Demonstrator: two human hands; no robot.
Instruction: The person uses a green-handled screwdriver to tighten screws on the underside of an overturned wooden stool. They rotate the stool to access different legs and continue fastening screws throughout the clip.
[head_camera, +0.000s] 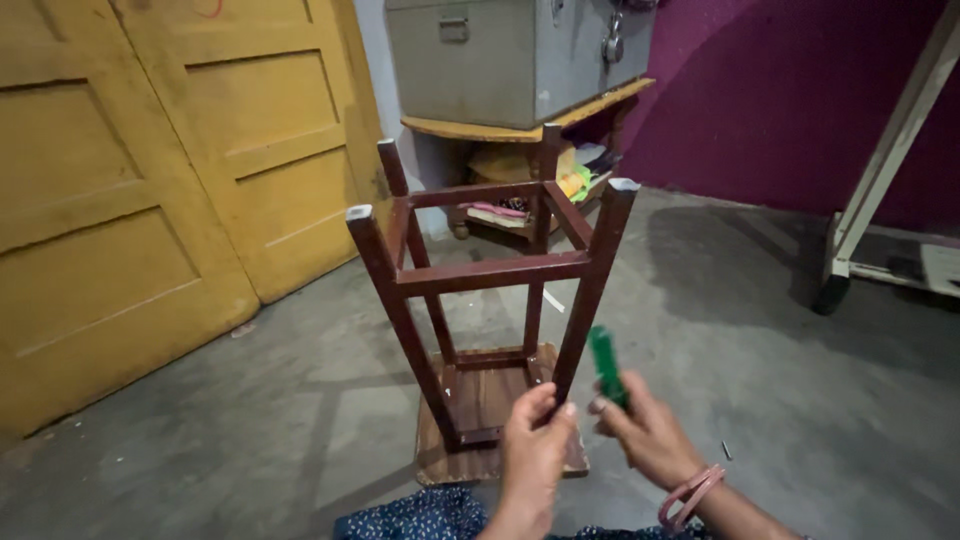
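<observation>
My right hand (648, 432) grips the green plastic-handled tool (607, 366) low-centre, left hand (535, 450) pinching its hidden tip; could slip, jabbing fingers beside upturned brown wooden stool (490, 270).

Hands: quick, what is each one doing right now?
Left hand: fingers curled, grip looks closed; holding anything cannot be told.
Right hand: closed on a green tool handle.

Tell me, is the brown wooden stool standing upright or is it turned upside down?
Upside down. The wooden stool rests its seat flat on the concrete floor, and its four legs point up with their capped ends on top.
</observation>
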